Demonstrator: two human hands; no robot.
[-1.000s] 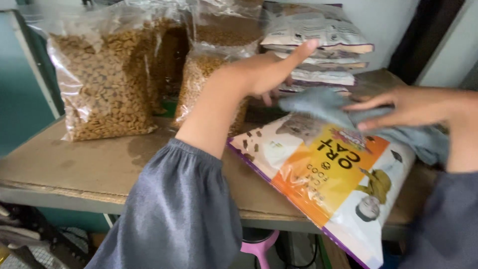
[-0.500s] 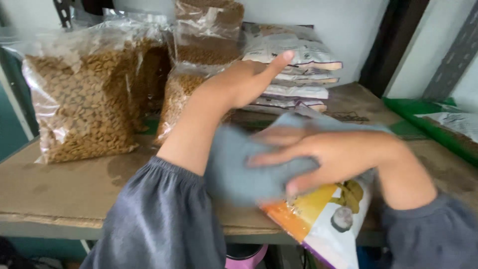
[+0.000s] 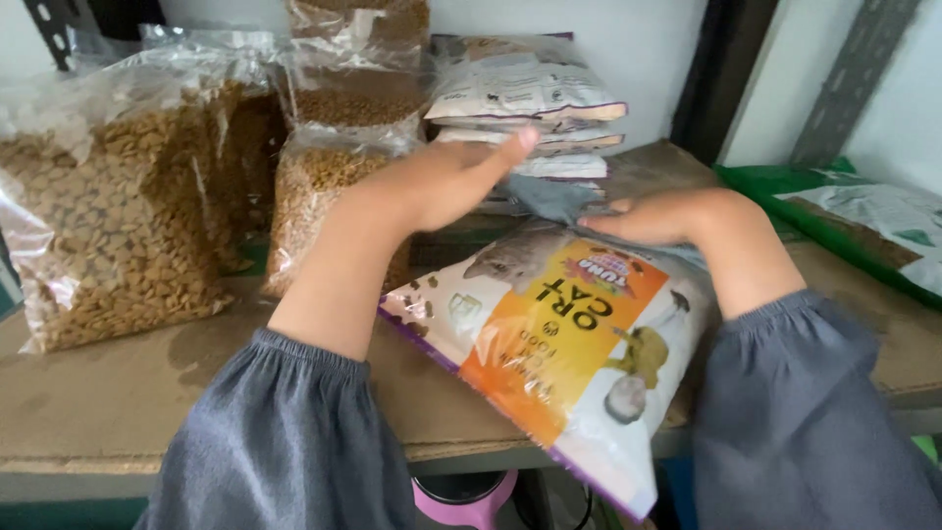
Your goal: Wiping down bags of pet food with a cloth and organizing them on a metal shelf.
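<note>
Diagonally on the worktop [image 3: 118,402] lies the bag [image 3: 559,344], long axis near-right to far-left. Left hand [image 3: 446,182] hovers flat and open; right hand [image 3: 657,218] presses a cloth [image 3: 549,196] against its far end.

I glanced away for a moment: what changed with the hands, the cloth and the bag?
The right hand slid the grey cloth from the middle of the orange-and-white bag to its far end. The left hand stayed raised, open. The bag kept its place.
</note>
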